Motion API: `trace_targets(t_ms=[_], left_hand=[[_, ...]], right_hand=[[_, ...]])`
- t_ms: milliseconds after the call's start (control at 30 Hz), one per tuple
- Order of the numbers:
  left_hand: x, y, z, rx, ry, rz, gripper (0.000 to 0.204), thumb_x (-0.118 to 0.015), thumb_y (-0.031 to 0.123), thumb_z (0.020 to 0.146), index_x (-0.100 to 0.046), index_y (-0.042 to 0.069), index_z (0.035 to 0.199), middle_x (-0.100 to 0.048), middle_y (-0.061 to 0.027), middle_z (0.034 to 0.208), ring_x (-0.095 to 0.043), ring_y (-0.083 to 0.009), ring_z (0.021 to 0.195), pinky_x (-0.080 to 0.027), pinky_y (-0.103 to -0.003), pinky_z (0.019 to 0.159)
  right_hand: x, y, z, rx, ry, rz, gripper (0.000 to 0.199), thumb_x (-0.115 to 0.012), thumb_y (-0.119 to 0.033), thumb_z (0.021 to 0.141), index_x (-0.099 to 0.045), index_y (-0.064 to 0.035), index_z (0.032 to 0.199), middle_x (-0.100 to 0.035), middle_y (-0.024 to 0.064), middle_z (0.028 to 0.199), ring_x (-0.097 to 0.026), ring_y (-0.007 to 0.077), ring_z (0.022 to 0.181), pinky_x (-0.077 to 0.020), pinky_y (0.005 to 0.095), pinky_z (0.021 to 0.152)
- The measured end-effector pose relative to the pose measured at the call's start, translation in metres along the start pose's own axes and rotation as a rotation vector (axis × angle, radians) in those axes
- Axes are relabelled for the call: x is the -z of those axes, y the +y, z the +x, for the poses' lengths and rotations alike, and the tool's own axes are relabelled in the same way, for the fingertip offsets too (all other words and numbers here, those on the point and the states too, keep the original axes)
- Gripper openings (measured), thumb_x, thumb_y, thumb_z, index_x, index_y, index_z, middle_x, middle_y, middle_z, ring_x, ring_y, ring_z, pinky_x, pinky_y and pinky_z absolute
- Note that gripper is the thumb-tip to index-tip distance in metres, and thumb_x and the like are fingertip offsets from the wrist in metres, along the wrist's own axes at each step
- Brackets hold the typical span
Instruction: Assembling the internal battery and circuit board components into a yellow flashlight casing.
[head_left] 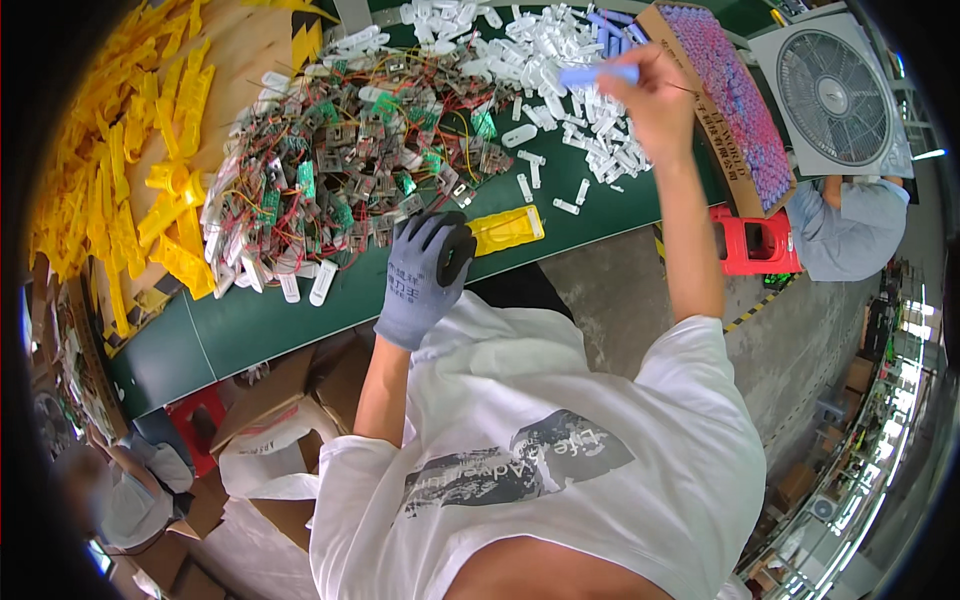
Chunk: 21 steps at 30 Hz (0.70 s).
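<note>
My right hand (655, 105), bare and raised over the far right of the table, pinches a lavender-blue cylindrical battery cell (605, 75). My left hand (425, 275) wears a grey glove with dark fingers. Those fingers curl over the left end of a yellow plastic housing (508, 231), which lies near the table's front edge; that end is hidden under the glove. Beyond the left hand spreads a heap of small circuit boards with red and yellow wires (350, 160). White plastic pieces (590, 130) lie scattered below my right hand, with more blue cells (615, 38) behind it.
More yellow housings (120, 190) are piled at the left. A cardboard box (745, 180) full of pink-wrapped cells sits at the table's right end. Past it are a fan (835, 95), a red stool (755, 242) and a seated person (850, 230). Cartons (275, 400) stand under the table.
</note>
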<state>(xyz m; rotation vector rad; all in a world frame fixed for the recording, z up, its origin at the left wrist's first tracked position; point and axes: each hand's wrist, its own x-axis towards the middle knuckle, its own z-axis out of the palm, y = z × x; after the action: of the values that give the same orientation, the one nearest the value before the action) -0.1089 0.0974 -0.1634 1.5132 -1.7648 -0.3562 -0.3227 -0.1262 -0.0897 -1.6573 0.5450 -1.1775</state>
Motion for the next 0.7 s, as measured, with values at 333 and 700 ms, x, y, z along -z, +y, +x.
trace_targets(t_ms=[333, 700], left_hand=[[-0.007, -0.002, -0.001, 0.002, -0.014, -0.011, 0.030, -0.071, 0.008, 0.070, -0.057, 0.008, 0.096, -0.061, -0.0087, 0.103, -0.055, -0.0307, 0.097, -0.042, -0.043, 0.083], [-0.001, -0.001, -0.004, -0.009, -0.042, -0.023, 0.038, -0.071, 0.010, 0.071, -0.057, 0.005, 0.106, -0.060, -0.0120, 0.105, -0.055, -0.0333, 0.096, -0.042, -0.044, 0.084]], right_hand=[[-0.064, 0.029, -0.113, 0.025, -0.369, -0.349, 0.014, -0.078, -0.011, 0.071, -0.066, -0.0093, 0.077, -0.067, 0.0011, 0.083, -0.058, 0.0177, 0.079, -0.0480, 0.0301, 0.066], [-0.064, 0.019, -0.116, 0.348, -0.503, -0.676, 0.022, -0.075, -0.013, 0.073, -0.073, -0.0152, 0.095, -0.064, -0.0011, 0.093, -0.060, 0.0176, 0.086, -0.0470, 0.0297, 0.066]])
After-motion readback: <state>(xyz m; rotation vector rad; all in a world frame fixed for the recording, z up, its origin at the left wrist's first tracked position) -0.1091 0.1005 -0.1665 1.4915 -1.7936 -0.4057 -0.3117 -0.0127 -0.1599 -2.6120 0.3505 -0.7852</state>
